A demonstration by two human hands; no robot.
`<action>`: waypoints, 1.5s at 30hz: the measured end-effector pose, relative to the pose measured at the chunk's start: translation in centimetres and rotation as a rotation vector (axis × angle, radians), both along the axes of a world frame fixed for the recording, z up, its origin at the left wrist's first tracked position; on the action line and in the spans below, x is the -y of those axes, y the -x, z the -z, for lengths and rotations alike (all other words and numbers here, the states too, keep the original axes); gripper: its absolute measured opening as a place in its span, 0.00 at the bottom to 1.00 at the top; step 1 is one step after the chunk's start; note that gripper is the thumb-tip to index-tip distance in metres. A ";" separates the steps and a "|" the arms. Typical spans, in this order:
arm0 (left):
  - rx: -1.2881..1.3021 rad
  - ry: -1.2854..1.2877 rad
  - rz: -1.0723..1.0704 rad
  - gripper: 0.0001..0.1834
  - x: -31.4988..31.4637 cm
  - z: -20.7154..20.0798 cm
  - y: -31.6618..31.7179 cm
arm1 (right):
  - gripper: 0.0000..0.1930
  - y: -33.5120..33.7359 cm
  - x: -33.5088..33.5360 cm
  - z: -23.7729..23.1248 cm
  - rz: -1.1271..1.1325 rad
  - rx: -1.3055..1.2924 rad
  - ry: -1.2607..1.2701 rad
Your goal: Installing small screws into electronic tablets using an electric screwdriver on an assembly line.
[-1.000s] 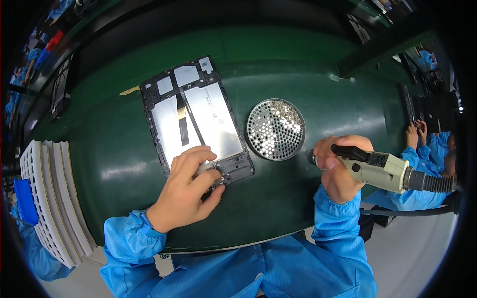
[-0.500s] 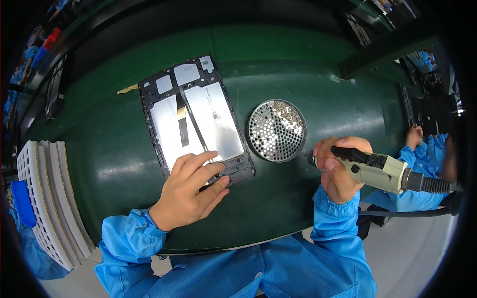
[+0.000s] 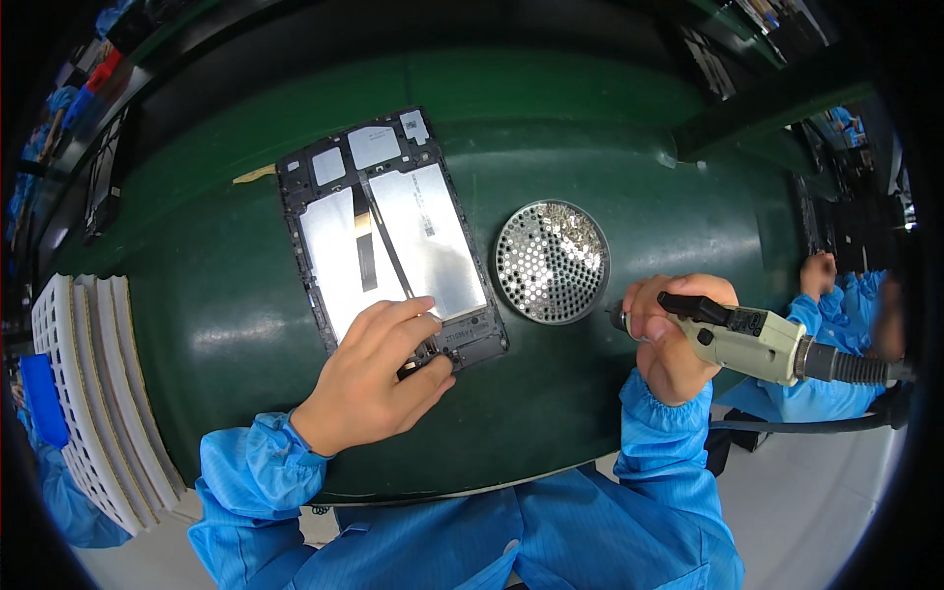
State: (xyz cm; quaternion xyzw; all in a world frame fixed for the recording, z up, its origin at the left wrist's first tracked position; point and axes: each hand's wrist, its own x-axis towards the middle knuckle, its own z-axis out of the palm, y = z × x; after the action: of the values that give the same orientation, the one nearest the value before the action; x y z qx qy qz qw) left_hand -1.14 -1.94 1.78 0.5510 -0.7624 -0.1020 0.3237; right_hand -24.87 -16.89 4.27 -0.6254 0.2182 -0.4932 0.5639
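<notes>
An opened tablet lies on the green bench, its silver inner plates facing up and a thin dark strip cable running down its middle. Over its lower end rests my left hand, fingers apart, tips touching the tablet near the bottom edge. What lies beneath the fingertips is hidden. To the right, my right hand wraps round the front of a pale power screwdriver with a black lever; its nose points left. Between the hands sits a round metal dish with a perforated plate and small shiny screws gathered at its upper right.
White slotted dividers stand at the left edge of the bench, beside a blue piece. A yellowish strip pokes out past the tablet's upper left. A dark green bar crosses the upper right. Another person's hand is at the far right.
The fingers of my left hand have shifted slightly, the lower ones drawing closer together on the tablet. My right hand and the power screwdriver stay in nearly the same place.
</notes>
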 end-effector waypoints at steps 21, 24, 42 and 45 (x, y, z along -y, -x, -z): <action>0.235 -0.172 -0.433 0.27 9.7 0.8 -13.2 | 0.17 1.5 0.3 1.3 0.137 0.057 0.050; 0.212 -0.142 -0.436 0.27 11.2 1.1 -15.5 | 0.15 0.7 0.0 0.8 0.199 0.015 0.055; -0.023 0.207 -0.039 0.17 7.9 4.0 -4.6 | 0.17 1.7 0.5 1.5 0.204 -0.005 0.066; 0.125 0.179 0.003 0.20 7.4 3.5 -4.3 | 0.17 1.2 0.6 1.9 0.197 0.016 0.060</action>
State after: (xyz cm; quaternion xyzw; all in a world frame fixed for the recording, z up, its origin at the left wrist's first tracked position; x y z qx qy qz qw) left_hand 3.19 -9.37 -1.68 0.5242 -0.7879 0.0007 0.3232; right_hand -26.11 -17.50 2.35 -0.6136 0.2591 -0.5574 0.4956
